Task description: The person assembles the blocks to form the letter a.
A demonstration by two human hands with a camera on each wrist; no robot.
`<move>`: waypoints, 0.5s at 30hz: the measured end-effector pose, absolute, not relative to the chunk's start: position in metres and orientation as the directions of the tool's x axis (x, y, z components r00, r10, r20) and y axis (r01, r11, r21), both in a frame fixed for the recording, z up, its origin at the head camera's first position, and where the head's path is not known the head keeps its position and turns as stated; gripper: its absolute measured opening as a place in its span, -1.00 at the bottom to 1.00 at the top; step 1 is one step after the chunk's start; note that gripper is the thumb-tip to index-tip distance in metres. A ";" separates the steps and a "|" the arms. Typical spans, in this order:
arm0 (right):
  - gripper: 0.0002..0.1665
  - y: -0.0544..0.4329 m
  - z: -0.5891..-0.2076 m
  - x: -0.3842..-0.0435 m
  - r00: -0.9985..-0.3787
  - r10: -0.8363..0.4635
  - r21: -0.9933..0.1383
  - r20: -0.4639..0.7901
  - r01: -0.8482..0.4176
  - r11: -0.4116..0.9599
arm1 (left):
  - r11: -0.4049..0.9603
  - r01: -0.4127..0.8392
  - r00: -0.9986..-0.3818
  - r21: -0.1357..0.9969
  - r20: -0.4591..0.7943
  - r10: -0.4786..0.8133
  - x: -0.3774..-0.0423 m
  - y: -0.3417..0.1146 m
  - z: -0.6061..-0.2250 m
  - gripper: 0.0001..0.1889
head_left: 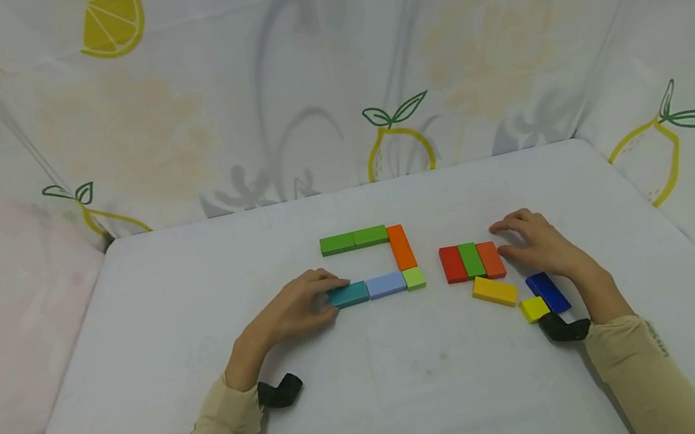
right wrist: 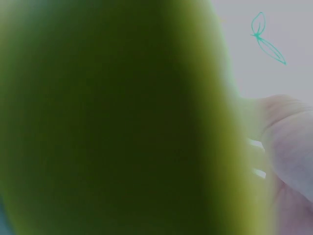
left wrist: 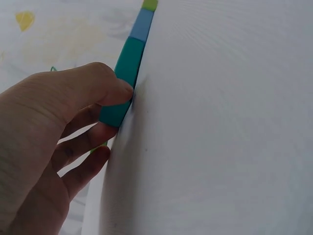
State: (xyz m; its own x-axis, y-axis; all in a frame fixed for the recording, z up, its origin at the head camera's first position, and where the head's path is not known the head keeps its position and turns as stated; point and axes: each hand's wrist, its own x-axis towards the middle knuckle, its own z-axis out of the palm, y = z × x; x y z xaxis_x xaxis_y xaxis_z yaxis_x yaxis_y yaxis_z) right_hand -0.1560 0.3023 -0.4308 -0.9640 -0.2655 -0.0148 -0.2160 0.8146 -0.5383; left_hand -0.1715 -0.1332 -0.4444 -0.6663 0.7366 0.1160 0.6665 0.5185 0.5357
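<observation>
My left hand [head_left: 300, 307] pinches the left end of a teal block [head_left: 351, 295] between thumb and fingers; the left wrist view shows the thumb on the block's side. That block lies end to end with a light blue block [head_left: 386, 285] and a small lime block [head_left: 414, 279]. An orange block [head_left: 402, 247] runs back from there to two green blocks [head_left: 354, 240] in line. Beside a red-orange block [head_left: 491, 260], my right hand [head_left: 537, 245] hovers with loosely bent fingers, holding nothing. Left of that block, a green block [head_left: 471, 260] and a red block [head_left: 453, 265] stand against each other.
A yellow-orange block [head_left: 495, 292], a small yellow block [head_left: 534, 309] and a blue block [head_left: 548, 292] lie near the right wrist. A blurred yellow-green shape [right wrist: 117, 117] fills most of the right wrist view. Patterned cloth [head_left: 283, 89] hangs behind the white table [head_left: 423, 405].
</observation>
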 end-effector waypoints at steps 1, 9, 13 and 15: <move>-0.58 0.302 -0.431 -0.156 -0.964 -0.267 -0.537 -0.012 -0.219 0.815 | 0.518 0.666 -0.666 0.537 0.116 0.737 -0.172 -0.133 -0.445 -0.57; -0.58 0.303 -0.433 -0.157 -0.964 -0.265 -0.536 -0.016 -0.215 0.816 | 0.508 0.659 -0.666 0.555 0.116 0.737 -0.174 -0.133 -0.446 -0.57; -0.58 0.303 -0.433 -0.157 -0.964 -0.265 -0.535 -0.014 -0.216 0.817 | 0.502 0.662 -0.663 0.557 0.122 0.739 -0.174 -0.133 -0.446 -0.58; -0.58 0.303 -0.433 -0.157 -0.964 -0.267 -0.533 -0.013 -0.219 0.817 | 0.500 0.664 -0.662 0.556 0.126 0.739 -0.174 -0.132 -0.446 -0.58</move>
